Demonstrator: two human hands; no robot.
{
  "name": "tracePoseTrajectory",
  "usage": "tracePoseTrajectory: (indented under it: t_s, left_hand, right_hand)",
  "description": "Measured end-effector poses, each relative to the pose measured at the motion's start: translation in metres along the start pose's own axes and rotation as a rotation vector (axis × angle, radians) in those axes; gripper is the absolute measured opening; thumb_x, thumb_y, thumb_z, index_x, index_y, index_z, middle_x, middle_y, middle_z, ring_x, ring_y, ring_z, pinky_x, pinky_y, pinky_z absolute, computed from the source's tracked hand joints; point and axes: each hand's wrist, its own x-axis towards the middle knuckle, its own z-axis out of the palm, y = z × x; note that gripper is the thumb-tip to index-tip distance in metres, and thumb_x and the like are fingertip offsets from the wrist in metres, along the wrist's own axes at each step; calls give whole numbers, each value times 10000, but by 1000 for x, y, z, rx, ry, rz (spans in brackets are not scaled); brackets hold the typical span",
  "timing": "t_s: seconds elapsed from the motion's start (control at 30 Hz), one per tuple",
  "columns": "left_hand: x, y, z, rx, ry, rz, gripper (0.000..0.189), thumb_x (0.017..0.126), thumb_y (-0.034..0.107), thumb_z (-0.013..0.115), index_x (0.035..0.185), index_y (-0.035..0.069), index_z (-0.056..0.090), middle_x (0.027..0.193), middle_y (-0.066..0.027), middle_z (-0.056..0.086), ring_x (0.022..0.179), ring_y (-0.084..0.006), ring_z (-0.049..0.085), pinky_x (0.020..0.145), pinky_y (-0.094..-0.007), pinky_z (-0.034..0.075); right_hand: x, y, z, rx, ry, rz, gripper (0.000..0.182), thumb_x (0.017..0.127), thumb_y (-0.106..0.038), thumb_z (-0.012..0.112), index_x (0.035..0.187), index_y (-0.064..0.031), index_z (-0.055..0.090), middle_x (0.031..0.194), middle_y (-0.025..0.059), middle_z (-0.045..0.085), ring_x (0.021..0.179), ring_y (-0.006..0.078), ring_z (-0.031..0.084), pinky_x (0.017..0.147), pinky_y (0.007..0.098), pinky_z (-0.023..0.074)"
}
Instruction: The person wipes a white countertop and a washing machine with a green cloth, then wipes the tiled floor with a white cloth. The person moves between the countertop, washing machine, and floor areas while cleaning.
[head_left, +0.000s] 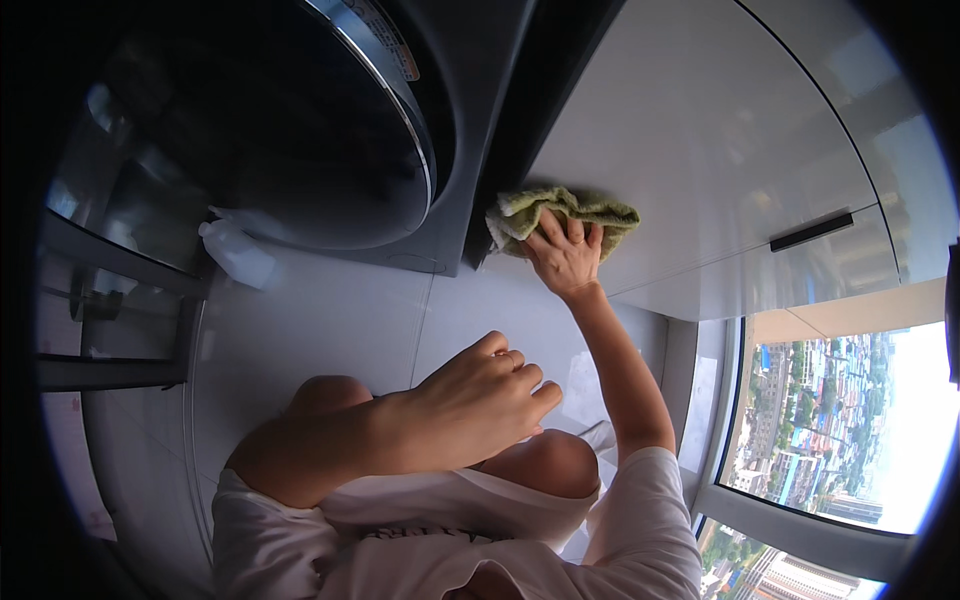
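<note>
My right hand (564, 259) reaches out and presses a folded olive-green cloth (611, 216) against the glossy white cabinet front (690, 150). The cloth sits near the cabinet's edge, beside the dark gap next to the washing machine. Its pale underside shows at the left corner. Bent across in front of my body is my left arm, over my knees. The fingers of my left hand (487, 394) are curled in, with a ring on one of them; nothing is seen in that hand, though its palm is hidden.
A dark grey front-loading washing machine (435, 244) with a round door (352, 150) stands at upper left. By its corner, a white plastic bottle (236, 251) is on the tiled floor (322, 322). A black handle (811, 232) projects from the cabinet. A window (810, 427) is at right.
</note>
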Motion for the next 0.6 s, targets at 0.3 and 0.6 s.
tracePoseTrajectory:
  t_s: [0.3,0.6]
  left_hand:
    - [-11,-1,5,13,-48,-84,348,744,276,680,964,42,545,748,-60,587,759,-193,580,786,-311,396]
    - [-13,11,-15,-93,-202,-157,549,641,231,748,1109,22,552,830,-63,570,774,-229,557,827,-371,401]
  right_hand:
    - [151,36,-103,-275,442,207,462,839,-499,469,1218,-241,528,1425,122,321,1328,431,168,1051,556,7]
    - [-56,-55,76,200,-40,80,261,741,-377,639,996,-321,641,1158,-186,526,956,84,498,759,263,419]
